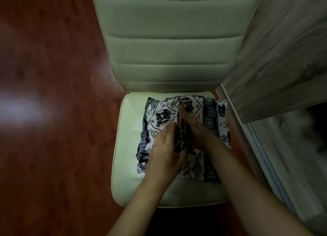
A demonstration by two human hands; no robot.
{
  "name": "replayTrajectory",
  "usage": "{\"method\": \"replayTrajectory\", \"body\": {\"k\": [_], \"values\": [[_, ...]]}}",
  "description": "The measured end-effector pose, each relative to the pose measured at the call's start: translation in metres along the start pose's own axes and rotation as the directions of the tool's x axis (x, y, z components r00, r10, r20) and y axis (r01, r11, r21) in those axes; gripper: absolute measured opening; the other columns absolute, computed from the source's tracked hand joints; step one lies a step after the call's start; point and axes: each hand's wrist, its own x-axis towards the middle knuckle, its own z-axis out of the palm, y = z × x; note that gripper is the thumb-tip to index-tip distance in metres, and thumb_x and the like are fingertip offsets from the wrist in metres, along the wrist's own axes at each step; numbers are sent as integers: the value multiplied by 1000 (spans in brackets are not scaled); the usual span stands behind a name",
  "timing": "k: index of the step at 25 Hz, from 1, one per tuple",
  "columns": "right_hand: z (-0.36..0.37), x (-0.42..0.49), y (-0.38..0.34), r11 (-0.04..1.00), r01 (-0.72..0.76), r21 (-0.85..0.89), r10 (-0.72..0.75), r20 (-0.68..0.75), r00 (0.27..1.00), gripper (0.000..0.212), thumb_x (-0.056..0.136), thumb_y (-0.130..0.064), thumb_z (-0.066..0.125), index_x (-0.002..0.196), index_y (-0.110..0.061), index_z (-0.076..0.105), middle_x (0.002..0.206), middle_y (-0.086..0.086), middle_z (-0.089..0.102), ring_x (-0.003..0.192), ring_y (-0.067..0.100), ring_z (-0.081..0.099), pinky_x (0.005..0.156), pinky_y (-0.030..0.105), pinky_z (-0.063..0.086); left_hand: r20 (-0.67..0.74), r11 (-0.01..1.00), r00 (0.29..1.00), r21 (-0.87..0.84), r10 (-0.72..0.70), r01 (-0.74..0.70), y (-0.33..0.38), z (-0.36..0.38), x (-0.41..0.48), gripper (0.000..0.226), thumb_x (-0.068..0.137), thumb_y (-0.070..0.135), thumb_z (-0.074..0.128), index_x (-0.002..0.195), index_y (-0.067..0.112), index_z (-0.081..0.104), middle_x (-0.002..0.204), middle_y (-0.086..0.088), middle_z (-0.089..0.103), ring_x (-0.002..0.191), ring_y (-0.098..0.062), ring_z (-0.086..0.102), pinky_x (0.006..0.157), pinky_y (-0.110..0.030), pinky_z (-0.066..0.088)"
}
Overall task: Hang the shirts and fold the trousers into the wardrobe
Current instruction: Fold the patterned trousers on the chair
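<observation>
Black-and-white patterned trousers lie folded on the pale seat of a chair. My left hand grips a raised fold of the cloth near the middle, thumb curled round its near end. My right hand lies just right of that fold, its fingers reaching forward and pinching the cloth's far end. Part of the garment is hidden under both hands.
The chair's padded ribbed backrest rises behind the seat. Dark red wooden floor spreads to the left. On the right stands a grey wood-grain wardrobe door with a pale rail below it, close to the seat's right edge.
</observation>
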Motion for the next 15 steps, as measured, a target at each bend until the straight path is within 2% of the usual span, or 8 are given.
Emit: {"method": "replayTrajectory", "body": {"k": [3,6,8,9,10,12,14,15], "values": [[-30,10,15,989,-94,-110,77,-152,985,48,76,-41,70,115,-17,55,112,8,65,106,28,61,95,44,47,27,960,996,266,79,-84,-27,44,-10,101,68,38,78,146,6,22,143,-14,42,128,-26,41,100,-48,40],[-46,27,30,993,-86,-86,72,-149,986,34,83,-25,66,114,-21,53,112,3,63,108,24,59,98,43,45,29,904,999,428,-25,10,-56,68,-16,118,56,8,79,150,10,7,153,-11,24,139,-28,24,102,-56,26],[-49,36,37,980,-55,-189,22,-171,985,52,85,-21,64,132,-21,42,128,3,56,121,25,51,104,41,40,31,860,999,509,24,-37,-71,79,-20,105,56,-3,68,148,8,18,151,-11,28,139,-31,26,102,-56,25],[-48,40,41,946,-44,-320,-29,-220,975,64,86,-22,63,142,-21,30,137,4,48,127,25,44,107,40,37,50,847,997,527,56,-74,-74,84,-22,95,60,-3,62,146,8,23,150,-11,30,139,-31,27,104,-55,25],[-43,40,46,863,-58,-503,-111,-300,947,72,88,-23,60,147,-20,19,144,7,39,132,25,38,109,39,33,76,841,995,531,68,-98,-75,86,-23,88,65,0,59,145,8,26,150,-10,30,140,-30,26,108,-54,22],[-22,31,63,532,-96,-841,-437,-370,820,69,92,-27,50,149,-14,13,151,13,27,136,28,30,112,42,30,144,846,989,521,45,-114,-75,85,-25,76,74,20,54,145,11,29,151,-6,28,141,-26,20,111,-52,17],[-3,23,77,243,-52,-969,-630,-198,751,59,95,-31,34,148,-13,16,155,11,21,142,25,19,115,44,22,201,854,980,508,4,-108,-75,76,-25,72,77,36,48,144,14,33,152,-3,27,143,-23,13,112,-53,16],[0,22,82,170,-11,-985,-605,-113,788,59,94,-36,23,148,-16,12,157,6,12,144,21,8,116,45,16,222,859,975,500,-6,-108,-77,72,-27,70,79,39,47,144,15,34,153,-2,26,144,-22,9,113,-52,14]]}}
